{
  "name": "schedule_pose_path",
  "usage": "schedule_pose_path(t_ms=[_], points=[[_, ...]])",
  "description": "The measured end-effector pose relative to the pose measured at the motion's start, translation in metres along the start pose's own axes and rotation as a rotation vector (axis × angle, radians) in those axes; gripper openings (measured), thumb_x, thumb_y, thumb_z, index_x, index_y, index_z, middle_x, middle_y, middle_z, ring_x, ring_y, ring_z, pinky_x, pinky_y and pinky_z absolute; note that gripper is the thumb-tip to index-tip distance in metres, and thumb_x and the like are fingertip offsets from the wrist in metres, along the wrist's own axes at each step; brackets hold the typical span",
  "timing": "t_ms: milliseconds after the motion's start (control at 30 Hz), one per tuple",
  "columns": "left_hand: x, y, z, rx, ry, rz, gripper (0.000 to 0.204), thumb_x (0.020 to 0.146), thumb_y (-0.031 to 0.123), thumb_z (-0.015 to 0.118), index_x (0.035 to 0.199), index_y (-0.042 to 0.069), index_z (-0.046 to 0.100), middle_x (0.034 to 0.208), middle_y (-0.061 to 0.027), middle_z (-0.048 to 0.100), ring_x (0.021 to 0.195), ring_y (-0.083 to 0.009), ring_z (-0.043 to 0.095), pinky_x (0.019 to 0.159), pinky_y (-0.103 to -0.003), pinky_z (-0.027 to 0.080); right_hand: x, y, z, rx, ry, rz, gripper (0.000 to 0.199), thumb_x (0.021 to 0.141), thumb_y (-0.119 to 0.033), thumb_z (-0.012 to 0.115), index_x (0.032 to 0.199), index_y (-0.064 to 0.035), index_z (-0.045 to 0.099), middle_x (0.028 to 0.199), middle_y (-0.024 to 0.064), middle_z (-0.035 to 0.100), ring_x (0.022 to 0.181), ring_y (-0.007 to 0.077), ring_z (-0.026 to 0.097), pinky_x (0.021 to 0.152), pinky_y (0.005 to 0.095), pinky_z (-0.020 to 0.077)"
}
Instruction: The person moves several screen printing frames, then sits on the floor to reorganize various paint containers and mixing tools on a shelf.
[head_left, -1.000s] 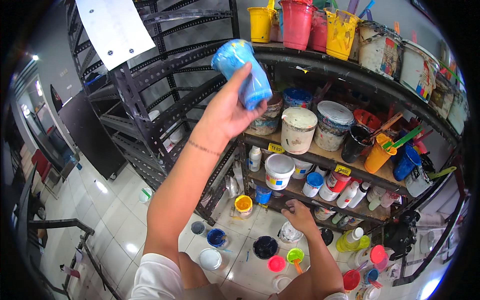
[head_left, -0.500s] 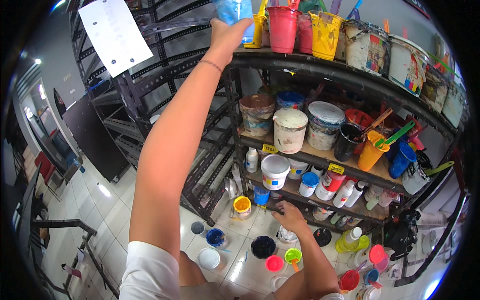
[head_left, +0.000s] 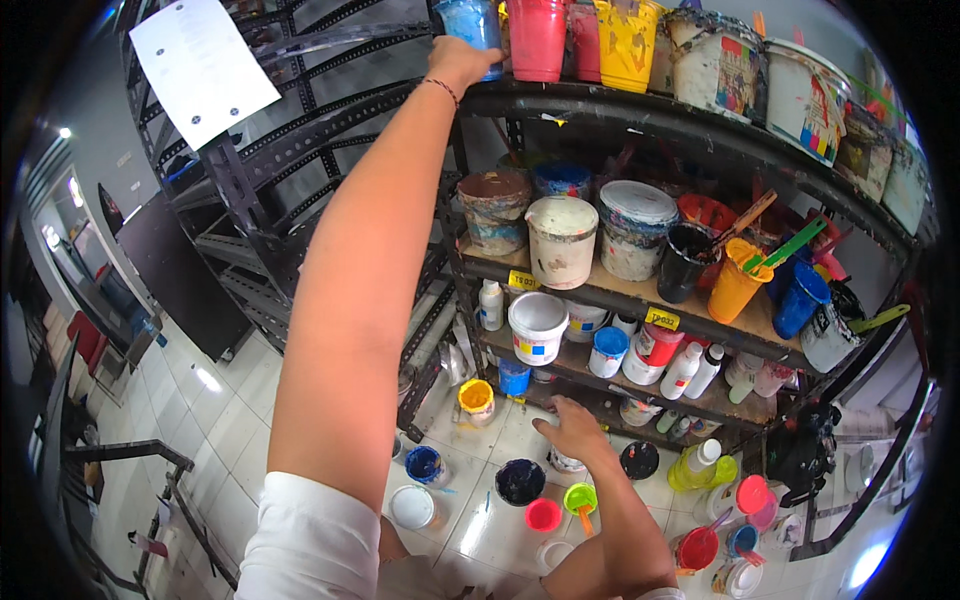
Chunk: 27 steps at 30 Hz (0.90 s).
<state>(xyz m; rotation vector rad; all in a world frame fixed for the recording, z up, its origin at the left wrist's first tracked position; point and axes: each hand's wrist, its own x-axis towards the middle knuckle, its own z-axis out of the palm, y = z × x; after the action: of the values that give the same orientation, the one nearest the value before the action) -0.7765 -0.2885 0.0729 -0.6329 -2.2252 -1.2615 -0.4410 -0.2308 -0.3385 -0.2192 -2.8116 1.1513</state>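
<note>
At the left end of the top shelf, my left hand is wrapped round the lower part of a blue plastic cup. The thumb points right, and the other fingers are mostly hidden. To the cup's right stand a red paint cup and a yellow paint cup. Low down, my right hand hangs open with fingers apart, in front of the bottom shelf and holding nothing. Below it, partly covered by the hand and forearm, is a white tub on the floor.
A black metal rack carries several paint tubs, bottles and cups. Open paint pots, including a dark blue one and a yellow one, stand on the tiled floor. White paper hangs at upper left; a black pipe frame stands left.
My left hand has lowered the blue cup slightly, onto or close to the top shelf. My right hand stays low, its fingers now more spread. The view has shifted a little.
</note>
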Motion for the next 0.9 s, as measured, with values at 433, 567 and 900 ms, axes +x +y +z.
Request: schedule_pose_path(t_ms=[433,567,900], points=[[-0.035,0.025,-0.006,0.252,0.09,0.105,0.068,0.071,0.038,0.08,0.113,-0.01,0.056,0.114,-0.0269,0.061,0.108,-0.0343,0.061,0.091,-0.039,0.049,-0.005,0.022,0.008,-0.047,0.019,-0.006,0.048,0.081,-0.035,0.066,0.113,0.0007,0.059,0.117,0.0234,0.06,0.111,0.0378,0.056,0.095,0.043,0.0445],[-0.097,0.022,-0.036,0.04,0.314,0.472,0.054,0.075,0.036,0.074,0.104,-0.006,0.059,0.096,-0.0227,0.068,0.088,-0.0349,0.067,0.074,-0.041,0.052,-0.002,0.059,0.007,0.047,0.108,-0.005,0.044,0.081,-0.033,0.068,0.11,-0.0011,0.06,0.108,0.0217,0.064,0.102,0.035,0.061,0.088,0.042,0.0482],[-0.27,-0.17,-0.194,0.469,0.696,0.552,0.058,0.083,0.027,0.075,0.12,-0.01,0.05,0.117,-0.0194,0.054,0.1,-0.0245,0.06,0.091,-0.034,0.05,-0.048,0.158,-0.024,-0.017,0.11,0.282,0.034,0.083,-0.03,0.064,0.099,-0.0002,0.066,0.092,0.0182,0.069,0.088,0.0316,0.066,0.083,0.0385,0.05]])
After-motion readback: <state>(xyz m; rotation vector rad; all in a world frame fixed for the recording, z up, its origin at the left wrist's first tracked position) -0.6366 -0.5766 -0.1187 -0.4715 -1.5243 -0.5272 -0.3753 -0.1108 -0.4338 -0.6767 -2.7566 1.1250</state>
